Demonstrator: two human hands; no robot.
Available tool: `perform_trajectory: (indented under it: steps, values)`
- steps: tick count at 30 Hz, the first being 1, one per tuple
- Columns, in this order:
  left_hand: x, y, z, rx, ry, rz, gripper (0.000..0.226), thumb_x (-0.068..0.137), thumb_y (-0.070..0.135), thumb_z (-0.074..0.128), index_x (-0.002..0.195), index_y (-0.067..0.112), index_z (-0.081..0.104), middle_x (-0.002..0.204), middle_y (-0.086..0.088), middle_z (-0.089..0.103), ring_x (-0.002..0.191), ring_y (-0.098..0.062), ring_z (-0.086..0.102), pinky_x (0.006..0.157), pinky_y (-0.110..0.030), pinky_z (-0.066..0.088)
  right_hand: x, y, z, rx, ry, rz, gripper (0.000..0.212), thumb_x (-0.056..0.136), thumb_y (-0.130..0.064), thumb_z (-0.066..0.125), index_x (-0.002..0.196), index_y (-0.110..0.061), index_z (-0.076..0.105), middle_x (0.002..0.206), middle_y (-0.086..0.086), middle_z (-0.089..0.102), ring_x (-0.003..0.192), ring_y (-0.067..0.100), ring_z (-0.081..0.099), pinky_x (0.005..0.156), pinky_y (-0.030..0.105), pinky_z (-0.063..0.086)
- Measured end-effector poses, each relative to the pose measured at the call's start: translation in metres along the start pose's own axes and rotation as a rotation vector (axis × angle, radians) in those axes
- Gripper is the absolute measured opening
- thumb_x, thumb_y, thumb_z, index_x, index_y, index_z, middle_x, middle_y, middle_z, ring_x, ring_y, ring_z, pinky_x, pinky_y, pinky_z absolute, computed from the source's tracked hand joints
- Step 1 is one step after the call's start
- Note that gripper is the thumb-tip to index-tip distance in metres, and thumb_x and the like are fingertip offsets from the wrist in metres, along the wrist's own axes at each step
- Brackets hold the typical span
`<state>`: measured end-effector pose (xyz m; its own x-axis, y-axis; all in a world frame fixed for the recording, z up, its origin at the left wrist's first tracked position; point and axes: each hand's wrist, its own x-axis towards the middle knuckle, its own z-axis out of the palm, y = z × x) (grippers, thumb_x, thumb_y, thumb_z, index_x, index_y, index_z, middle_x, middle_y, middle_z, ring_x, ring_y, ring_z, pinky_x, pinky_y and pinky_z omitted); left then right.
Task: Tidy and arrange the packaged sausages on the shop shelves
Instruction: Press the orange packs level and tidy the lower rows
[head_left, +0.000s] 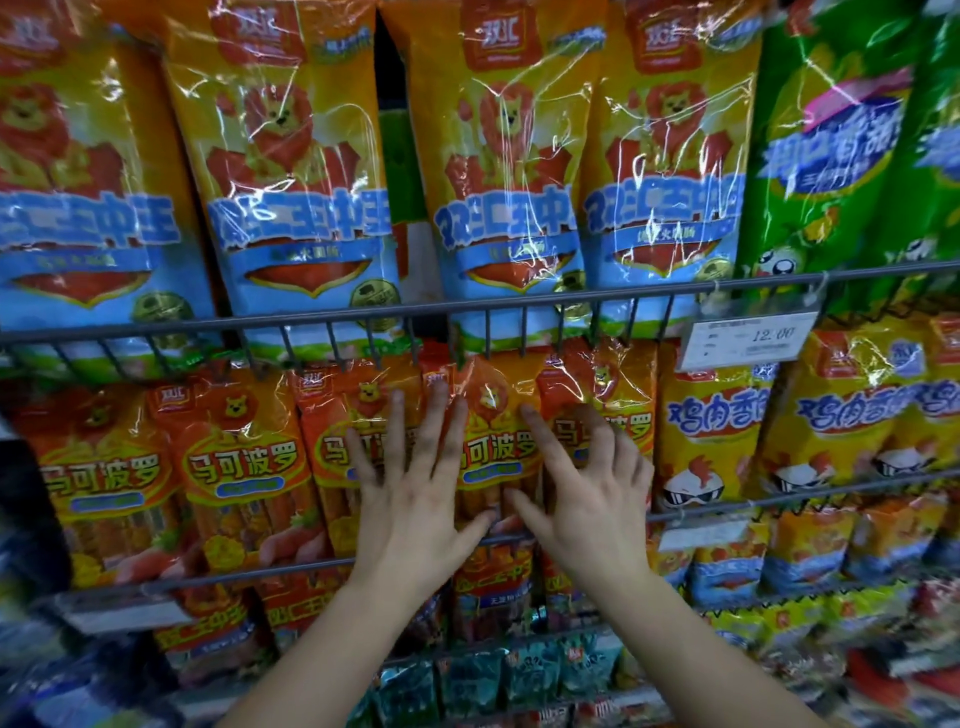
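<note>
Middle shelf, orange sausage packs (496, 447) standing upright in a row behind the wire rail (260, 571), under the bigger yellow-and-blue packs (296, 171) on the tier above. One pack sits between the two hands; its neighbours overlap it on both sides.

Handling, as a guess: glossy crinkled film, so likely slippery under dry fingers. The sticks inside give a pack some stiffness lengthwise, but the top flap is soft and would crumple. Probably light enough for one hand. Best purchase looks to be on the long side edges at mid-height, or a flat palm on the face to slide it square.

Left hand (415, 488): grip wide, fingers straight and spread, lying flat on the pack face left of centre, thumb reaching toward the middle pack. It holds nothing.

Right hand (592, 493): grip loose, index out, other fingers half bent, tips on the film of the next pack right. No pinch visible.
</note>
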<state>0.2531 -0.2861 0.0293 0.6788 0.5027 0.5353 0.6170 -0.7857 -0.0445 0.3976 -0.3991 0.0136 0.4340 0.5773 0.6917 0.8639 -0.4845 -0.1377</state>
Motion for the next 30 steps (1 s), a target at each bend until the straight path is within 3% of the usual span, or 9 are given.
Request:
perform_trajectory:
  steps: [12,17,24,30]
  values:
    - [0.007,0.005,0.006,0.097,-0.058,-0.112,0.13,0.062,0.079,0.067,0.158,0.021,0.0,0.166,0.0,-0.007,0.151,-0.036,-0.008,0.109,-0.076,0.016,0.004,0.012,0.001,0.017,-0.045,-0.036,0.085,0.076,-0.072,0.063,0.151,-0.046,0.03,0.142,0.011,0.04,0.12,0.039,0.039,0.082,0.056,0.044]
    - [0.002,0.026,0.004,0.019,-0.012,-0.153,0.125,0.065,0.064,0.077,0.159,0.024,0.004,0.166,-0.002,-0.008,0.151,-0.036,-0.007,0.111,-0.074,0.013,-0.001,0.026,0.001,0.07,-0.054,-0.128,0.085,0.077,-0.062,0.067,0.151,-0.042,0.032,0.145,0.004,0.04,0.126,0.034,0.04,0.086,0.054,0.044]
    - [-0.002,0.068,0.015,-0.019,-0.017,-0.214,0.122,0.065,0.058,0.079,0.158,0.022,0.01,0.166,-0.006,0.002,0.151,-0.038,0.002,0.108,-0.072,0.025,-0.007,0.053,-0.011,0.176,-0.173,-0.273,0.074,0.084,-0.046,0.06,0.152,-0.04,0.03,0.157,-0.003,0.032,0.137,0.027,0.037,0.099,0.051,0.04]
    - [0.0,0.09,0.016,-0.081,-0.008,-0.295,0.12,0.064,0.053,0.083,0.157,0.019,0.015,0.166,-0.006,0.0,0.15,-0.041,0.002,0.101,-0.072,0.033,-0.017,0.098,-0.019,0.174,-0.192,-0.322,0.066,0.083,-0.038,0.064,0.145,-0.037,0.039,0.146,-0.001,0.037,0.126,0.029,0.039,0.095,0.053,0.045]
